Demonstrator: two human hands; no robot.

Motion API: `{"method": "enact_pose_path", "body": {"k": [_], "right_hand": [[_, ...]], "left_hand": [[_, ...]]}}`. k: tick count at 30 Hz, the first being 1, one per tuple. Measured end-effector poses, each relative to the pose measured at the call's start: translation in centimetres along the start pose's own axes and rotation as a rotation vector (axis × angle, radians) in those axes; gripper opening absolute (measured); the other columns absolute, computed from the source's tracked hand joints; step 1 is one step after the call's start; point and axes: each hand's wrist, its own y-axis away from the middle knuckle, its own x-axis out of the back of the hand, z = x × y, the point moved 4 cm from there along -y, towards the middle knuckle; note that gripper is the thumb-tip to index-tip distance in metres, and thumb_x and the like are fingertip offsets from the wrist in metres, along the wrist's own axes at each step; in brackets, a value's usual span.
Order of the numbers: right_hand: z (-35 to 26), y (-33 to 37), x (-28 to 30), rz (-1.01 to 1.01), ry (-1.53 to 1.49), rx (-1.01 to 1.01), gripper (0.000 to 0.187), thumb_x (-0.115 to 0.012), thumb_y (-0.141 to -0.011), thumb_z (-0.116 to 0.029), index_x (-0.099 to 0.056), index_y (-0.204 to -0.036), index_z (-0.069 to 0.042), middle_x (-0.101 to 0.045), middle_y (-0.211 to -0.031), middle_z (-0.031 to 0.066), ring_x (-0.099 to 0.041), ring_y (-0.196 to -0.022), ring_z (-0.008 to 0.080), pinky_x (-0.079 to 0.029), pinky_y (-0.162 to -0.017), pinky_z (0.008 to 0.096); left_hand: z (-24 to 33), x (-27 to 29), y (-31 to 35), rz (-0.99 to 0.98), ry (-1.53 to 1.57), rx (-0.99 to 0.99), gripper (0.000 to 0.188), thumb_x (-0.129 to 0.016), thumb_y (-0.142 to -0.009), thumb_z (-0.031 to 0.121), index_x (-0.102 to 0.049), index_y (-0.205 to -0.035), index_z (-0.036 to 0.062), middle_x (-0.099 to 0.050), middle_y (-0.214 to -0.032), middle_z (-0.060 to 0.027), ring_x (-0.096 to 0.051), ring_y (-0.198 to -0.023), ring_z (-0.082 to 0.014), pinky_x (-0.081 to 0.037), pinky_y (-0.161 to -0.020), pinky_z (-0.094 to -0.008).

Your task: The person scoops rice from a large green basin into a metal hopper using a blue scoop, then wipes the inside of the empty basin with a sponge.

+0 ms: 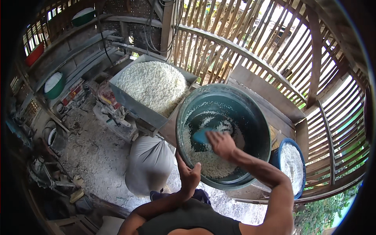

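Note:
A large dark-green plastic tub (256, 117) stands in front of me, with white, crumbly grated material (215, 166) across its bottom and bits clinging to its wall. Inside it, my right hand (222, 145) is closed on a blue scoop-like piece (200, 136), slightly blurred, whose full shape I cannot make out. My left hand (188, 176) grips the tub's near-left rim, fingers along the outside and thumb over the edge. Beyond the tub's left side, a square metal hopper (137, 92) holds a heap of the same-looking white material (154, 84).
A full, tied whitish sack (150, 166) stands below the hopper. Right of the tub is a blue basin (278, 158) of white material. Green basins (56, 91) and a red basin (35, 54) line the left wall. A slatted wall (250, 47) closes the far side.

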Motion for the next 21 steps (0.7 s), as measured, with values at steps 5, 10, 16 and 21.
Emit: {"method": "enact_pose_path", "body": {"k": [5, 10, 16, 21], "right_hand": [[0.2, 1.9, 4.8, 0.215, -0.382, -0.053, 0.044, -0.05, -0.09, -0.012, -0.047, -0.132, 0.0, -0.065, -0.119, 0.0174, -0.065, -0.107, 0.0303, -0.052, -0.085, 0.0414], [10.5, 3.5, -2.0, 0.044, -0.016, -0.522, 0.047, -0.052, -0.086, -0.011, -0.048, -0.132, 0.0, -0.062, -0.111, 0.0129, -0.063, -0.098, 0.0278, -0.05, -0.079, 0.0396], [1.0, 4.5, 3.0, 0.138, -0.352, -0.234, 0.045, -0.049, -0.089, -0.013, -0.047, -0.133, -0.003, -0.061, -0.116, 0.0134, -0.063, -0.1, 0.0265, -0.051, -0.076, 0.0388], [7.4, 1.8, -0.2, 0.084, -0.064, -0.434, 0.051, -0.052, -0.087, -0.012, -0.045, -0.136, -0.001, -0.06, -0.121, 0.014, -0.062, -0.103, 0.0276, -0.049, -0.079, 0.042]], "left_hand": [[-0.1, 0.9, 0.5, 0.076, -0.026, -0.022, 0.079, -0.054, -0.077, -0.006, -0.021, -0.148, -0.0011, -0.04, -0.139, -0.0177, -0.043, -0.127, -0.0241, -0.033, -0.109, -0.0328], [0.2, 0.5, 0.5, -0.028, -0.059, -0.005, 0.082, -0.057, -0.079, -0.003, -0.018, -0.15, -0.0026, -0.037, -0.143, -0.0187, -0.041, -0.13, -0.0254, -0.03, -0.11, -0.0323], [-0.2, 1.1, -0.3, 0.048, -0.043, 0.0, 0.085, -0.057, -0.076, -0.005, -0.015, -0.151, -0.0017, -0.033, -0.144, -0.0205, -0.037, -0.134, -0.0282, -0.027, -0.113, -0.0346], [0.8, 0.7, -0.5, -0.001, -0.042, -0.011, 0.086, -0.056, -0.075, -0.005, -0.016, -0.152, -0.0026, -0.035, -0.145, -0.0187, -0.036, -0.135, -0.027, -0.024, -0.114, -0.0336]]}}
